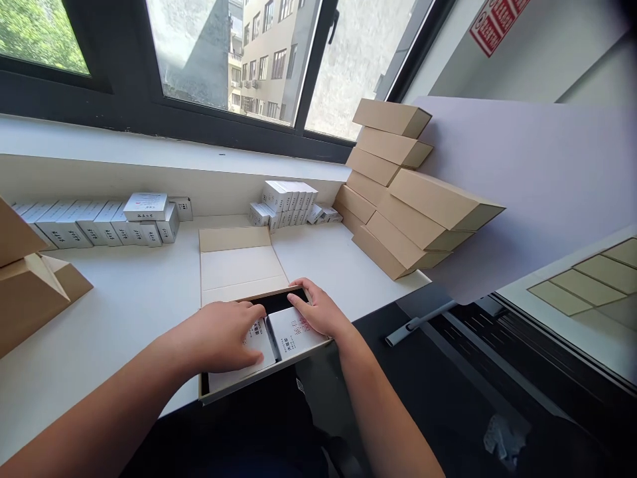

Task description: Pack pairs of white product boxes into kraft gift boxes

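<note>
A shallow cardboard box point(239, 385) with a dark inside lies at the table's front edge, its flap lid point(236, 262) folded back flat on the table. Two white cartons with printed lettering lie side by side in it. My left hand point(223, 335) is over the left carton point(263, 342), thumb and fingers spread across it and gripping it, covering much of its top. At the far right corner, my right hand point(318, 312) holds the box's rim, its thumb on the inner side, beside the right carton point(293, 335).
Small white cartons stand in a row point(109, 222) at the back left, with another stack point(288, 199) at the back middle. Brown boxes point(413, 219) are piled at the right against a pale panel point(522, 186). More brown boxes point(34, 292) stand at the left edge.
</note>
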`<state>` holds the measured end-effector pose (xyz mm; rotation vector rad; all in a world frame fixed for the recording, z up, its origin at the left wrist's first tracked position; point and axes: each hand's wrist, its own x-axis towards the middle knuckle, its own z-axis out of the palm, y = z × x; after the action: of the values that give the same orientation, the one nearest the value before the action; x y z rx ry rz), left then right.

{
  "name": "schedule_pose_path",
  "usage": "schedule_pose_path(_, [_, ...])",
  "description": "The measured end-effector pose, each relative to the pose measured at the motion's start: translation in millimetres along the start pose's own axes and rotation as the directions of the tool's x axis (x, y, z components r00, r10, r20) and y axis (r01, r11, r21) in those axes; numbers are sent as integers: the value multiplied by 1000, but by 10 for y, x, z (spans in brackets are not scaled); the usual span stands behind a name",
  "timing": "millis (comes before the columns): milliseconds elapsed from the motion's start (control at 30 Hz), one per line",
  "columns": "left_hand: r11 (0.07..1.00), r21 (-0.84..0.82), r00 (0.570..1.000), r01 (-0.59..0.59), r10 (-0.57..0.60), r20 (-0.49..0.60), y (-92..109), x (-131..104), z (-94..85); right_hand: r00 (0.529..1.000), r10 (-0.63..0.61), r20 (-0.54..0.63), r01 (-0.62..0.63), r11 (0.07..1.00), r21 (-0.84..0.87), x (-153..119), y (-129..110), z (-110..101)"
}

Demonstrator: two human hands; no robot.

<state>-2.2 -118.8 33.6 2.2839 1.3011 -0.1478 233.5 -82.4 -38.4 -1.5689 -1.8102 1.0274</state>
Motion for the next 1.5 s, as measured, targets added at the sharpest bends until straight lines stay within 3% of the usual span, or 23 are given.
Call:
schedule_pose_path(133, [998, 29, 997, 52, -50, -61, 56, 63, 62, 999, -7, -54, 8, 1000, 23, 49, 44, 25])
schedule_pose_path(333, [993, 95, 997, 72, -68, -47, 114, 134, 156, 998, -7, -58, 11, 998, 64, 23, 31, 34])
schedule_pose_path(767, [1000, -4, 996, -8, 8, -83, 21, 193, 238, 996, 11, -84, -5, 997, 73, 13, 28, 39])
schedule_pose_path(1033, [978, -194, 997, -73, 72, -12, -39, 155, 216, 994, 51, -94, -38, 990, 137, 18, 47, 45])
schedule_pose_path(1200, [978, -152, 988, -145, 151, 31, -1, 210, 198, 984, 93, -152, -92, 996, 17, -19, -1, 29])
schedule_pose_path(1300, [974, -187, 988, -132, 143, 51, -11, 184, 180, 985, 82, -150, -85, 996, -13, -18, -4, 27])
schedule_pose_path(1400, [956, -267, 993, -122, 115, -40, -79, 101, 133, 989, 76, -123, -70, 996, 55, 1, 36, 42])
schedule_pose_path(1500, [911, -356, 953, -208, 107, -283, -265, 32, 26, 991, 67, -117, -56, 994, 99, 14, 76, 56])
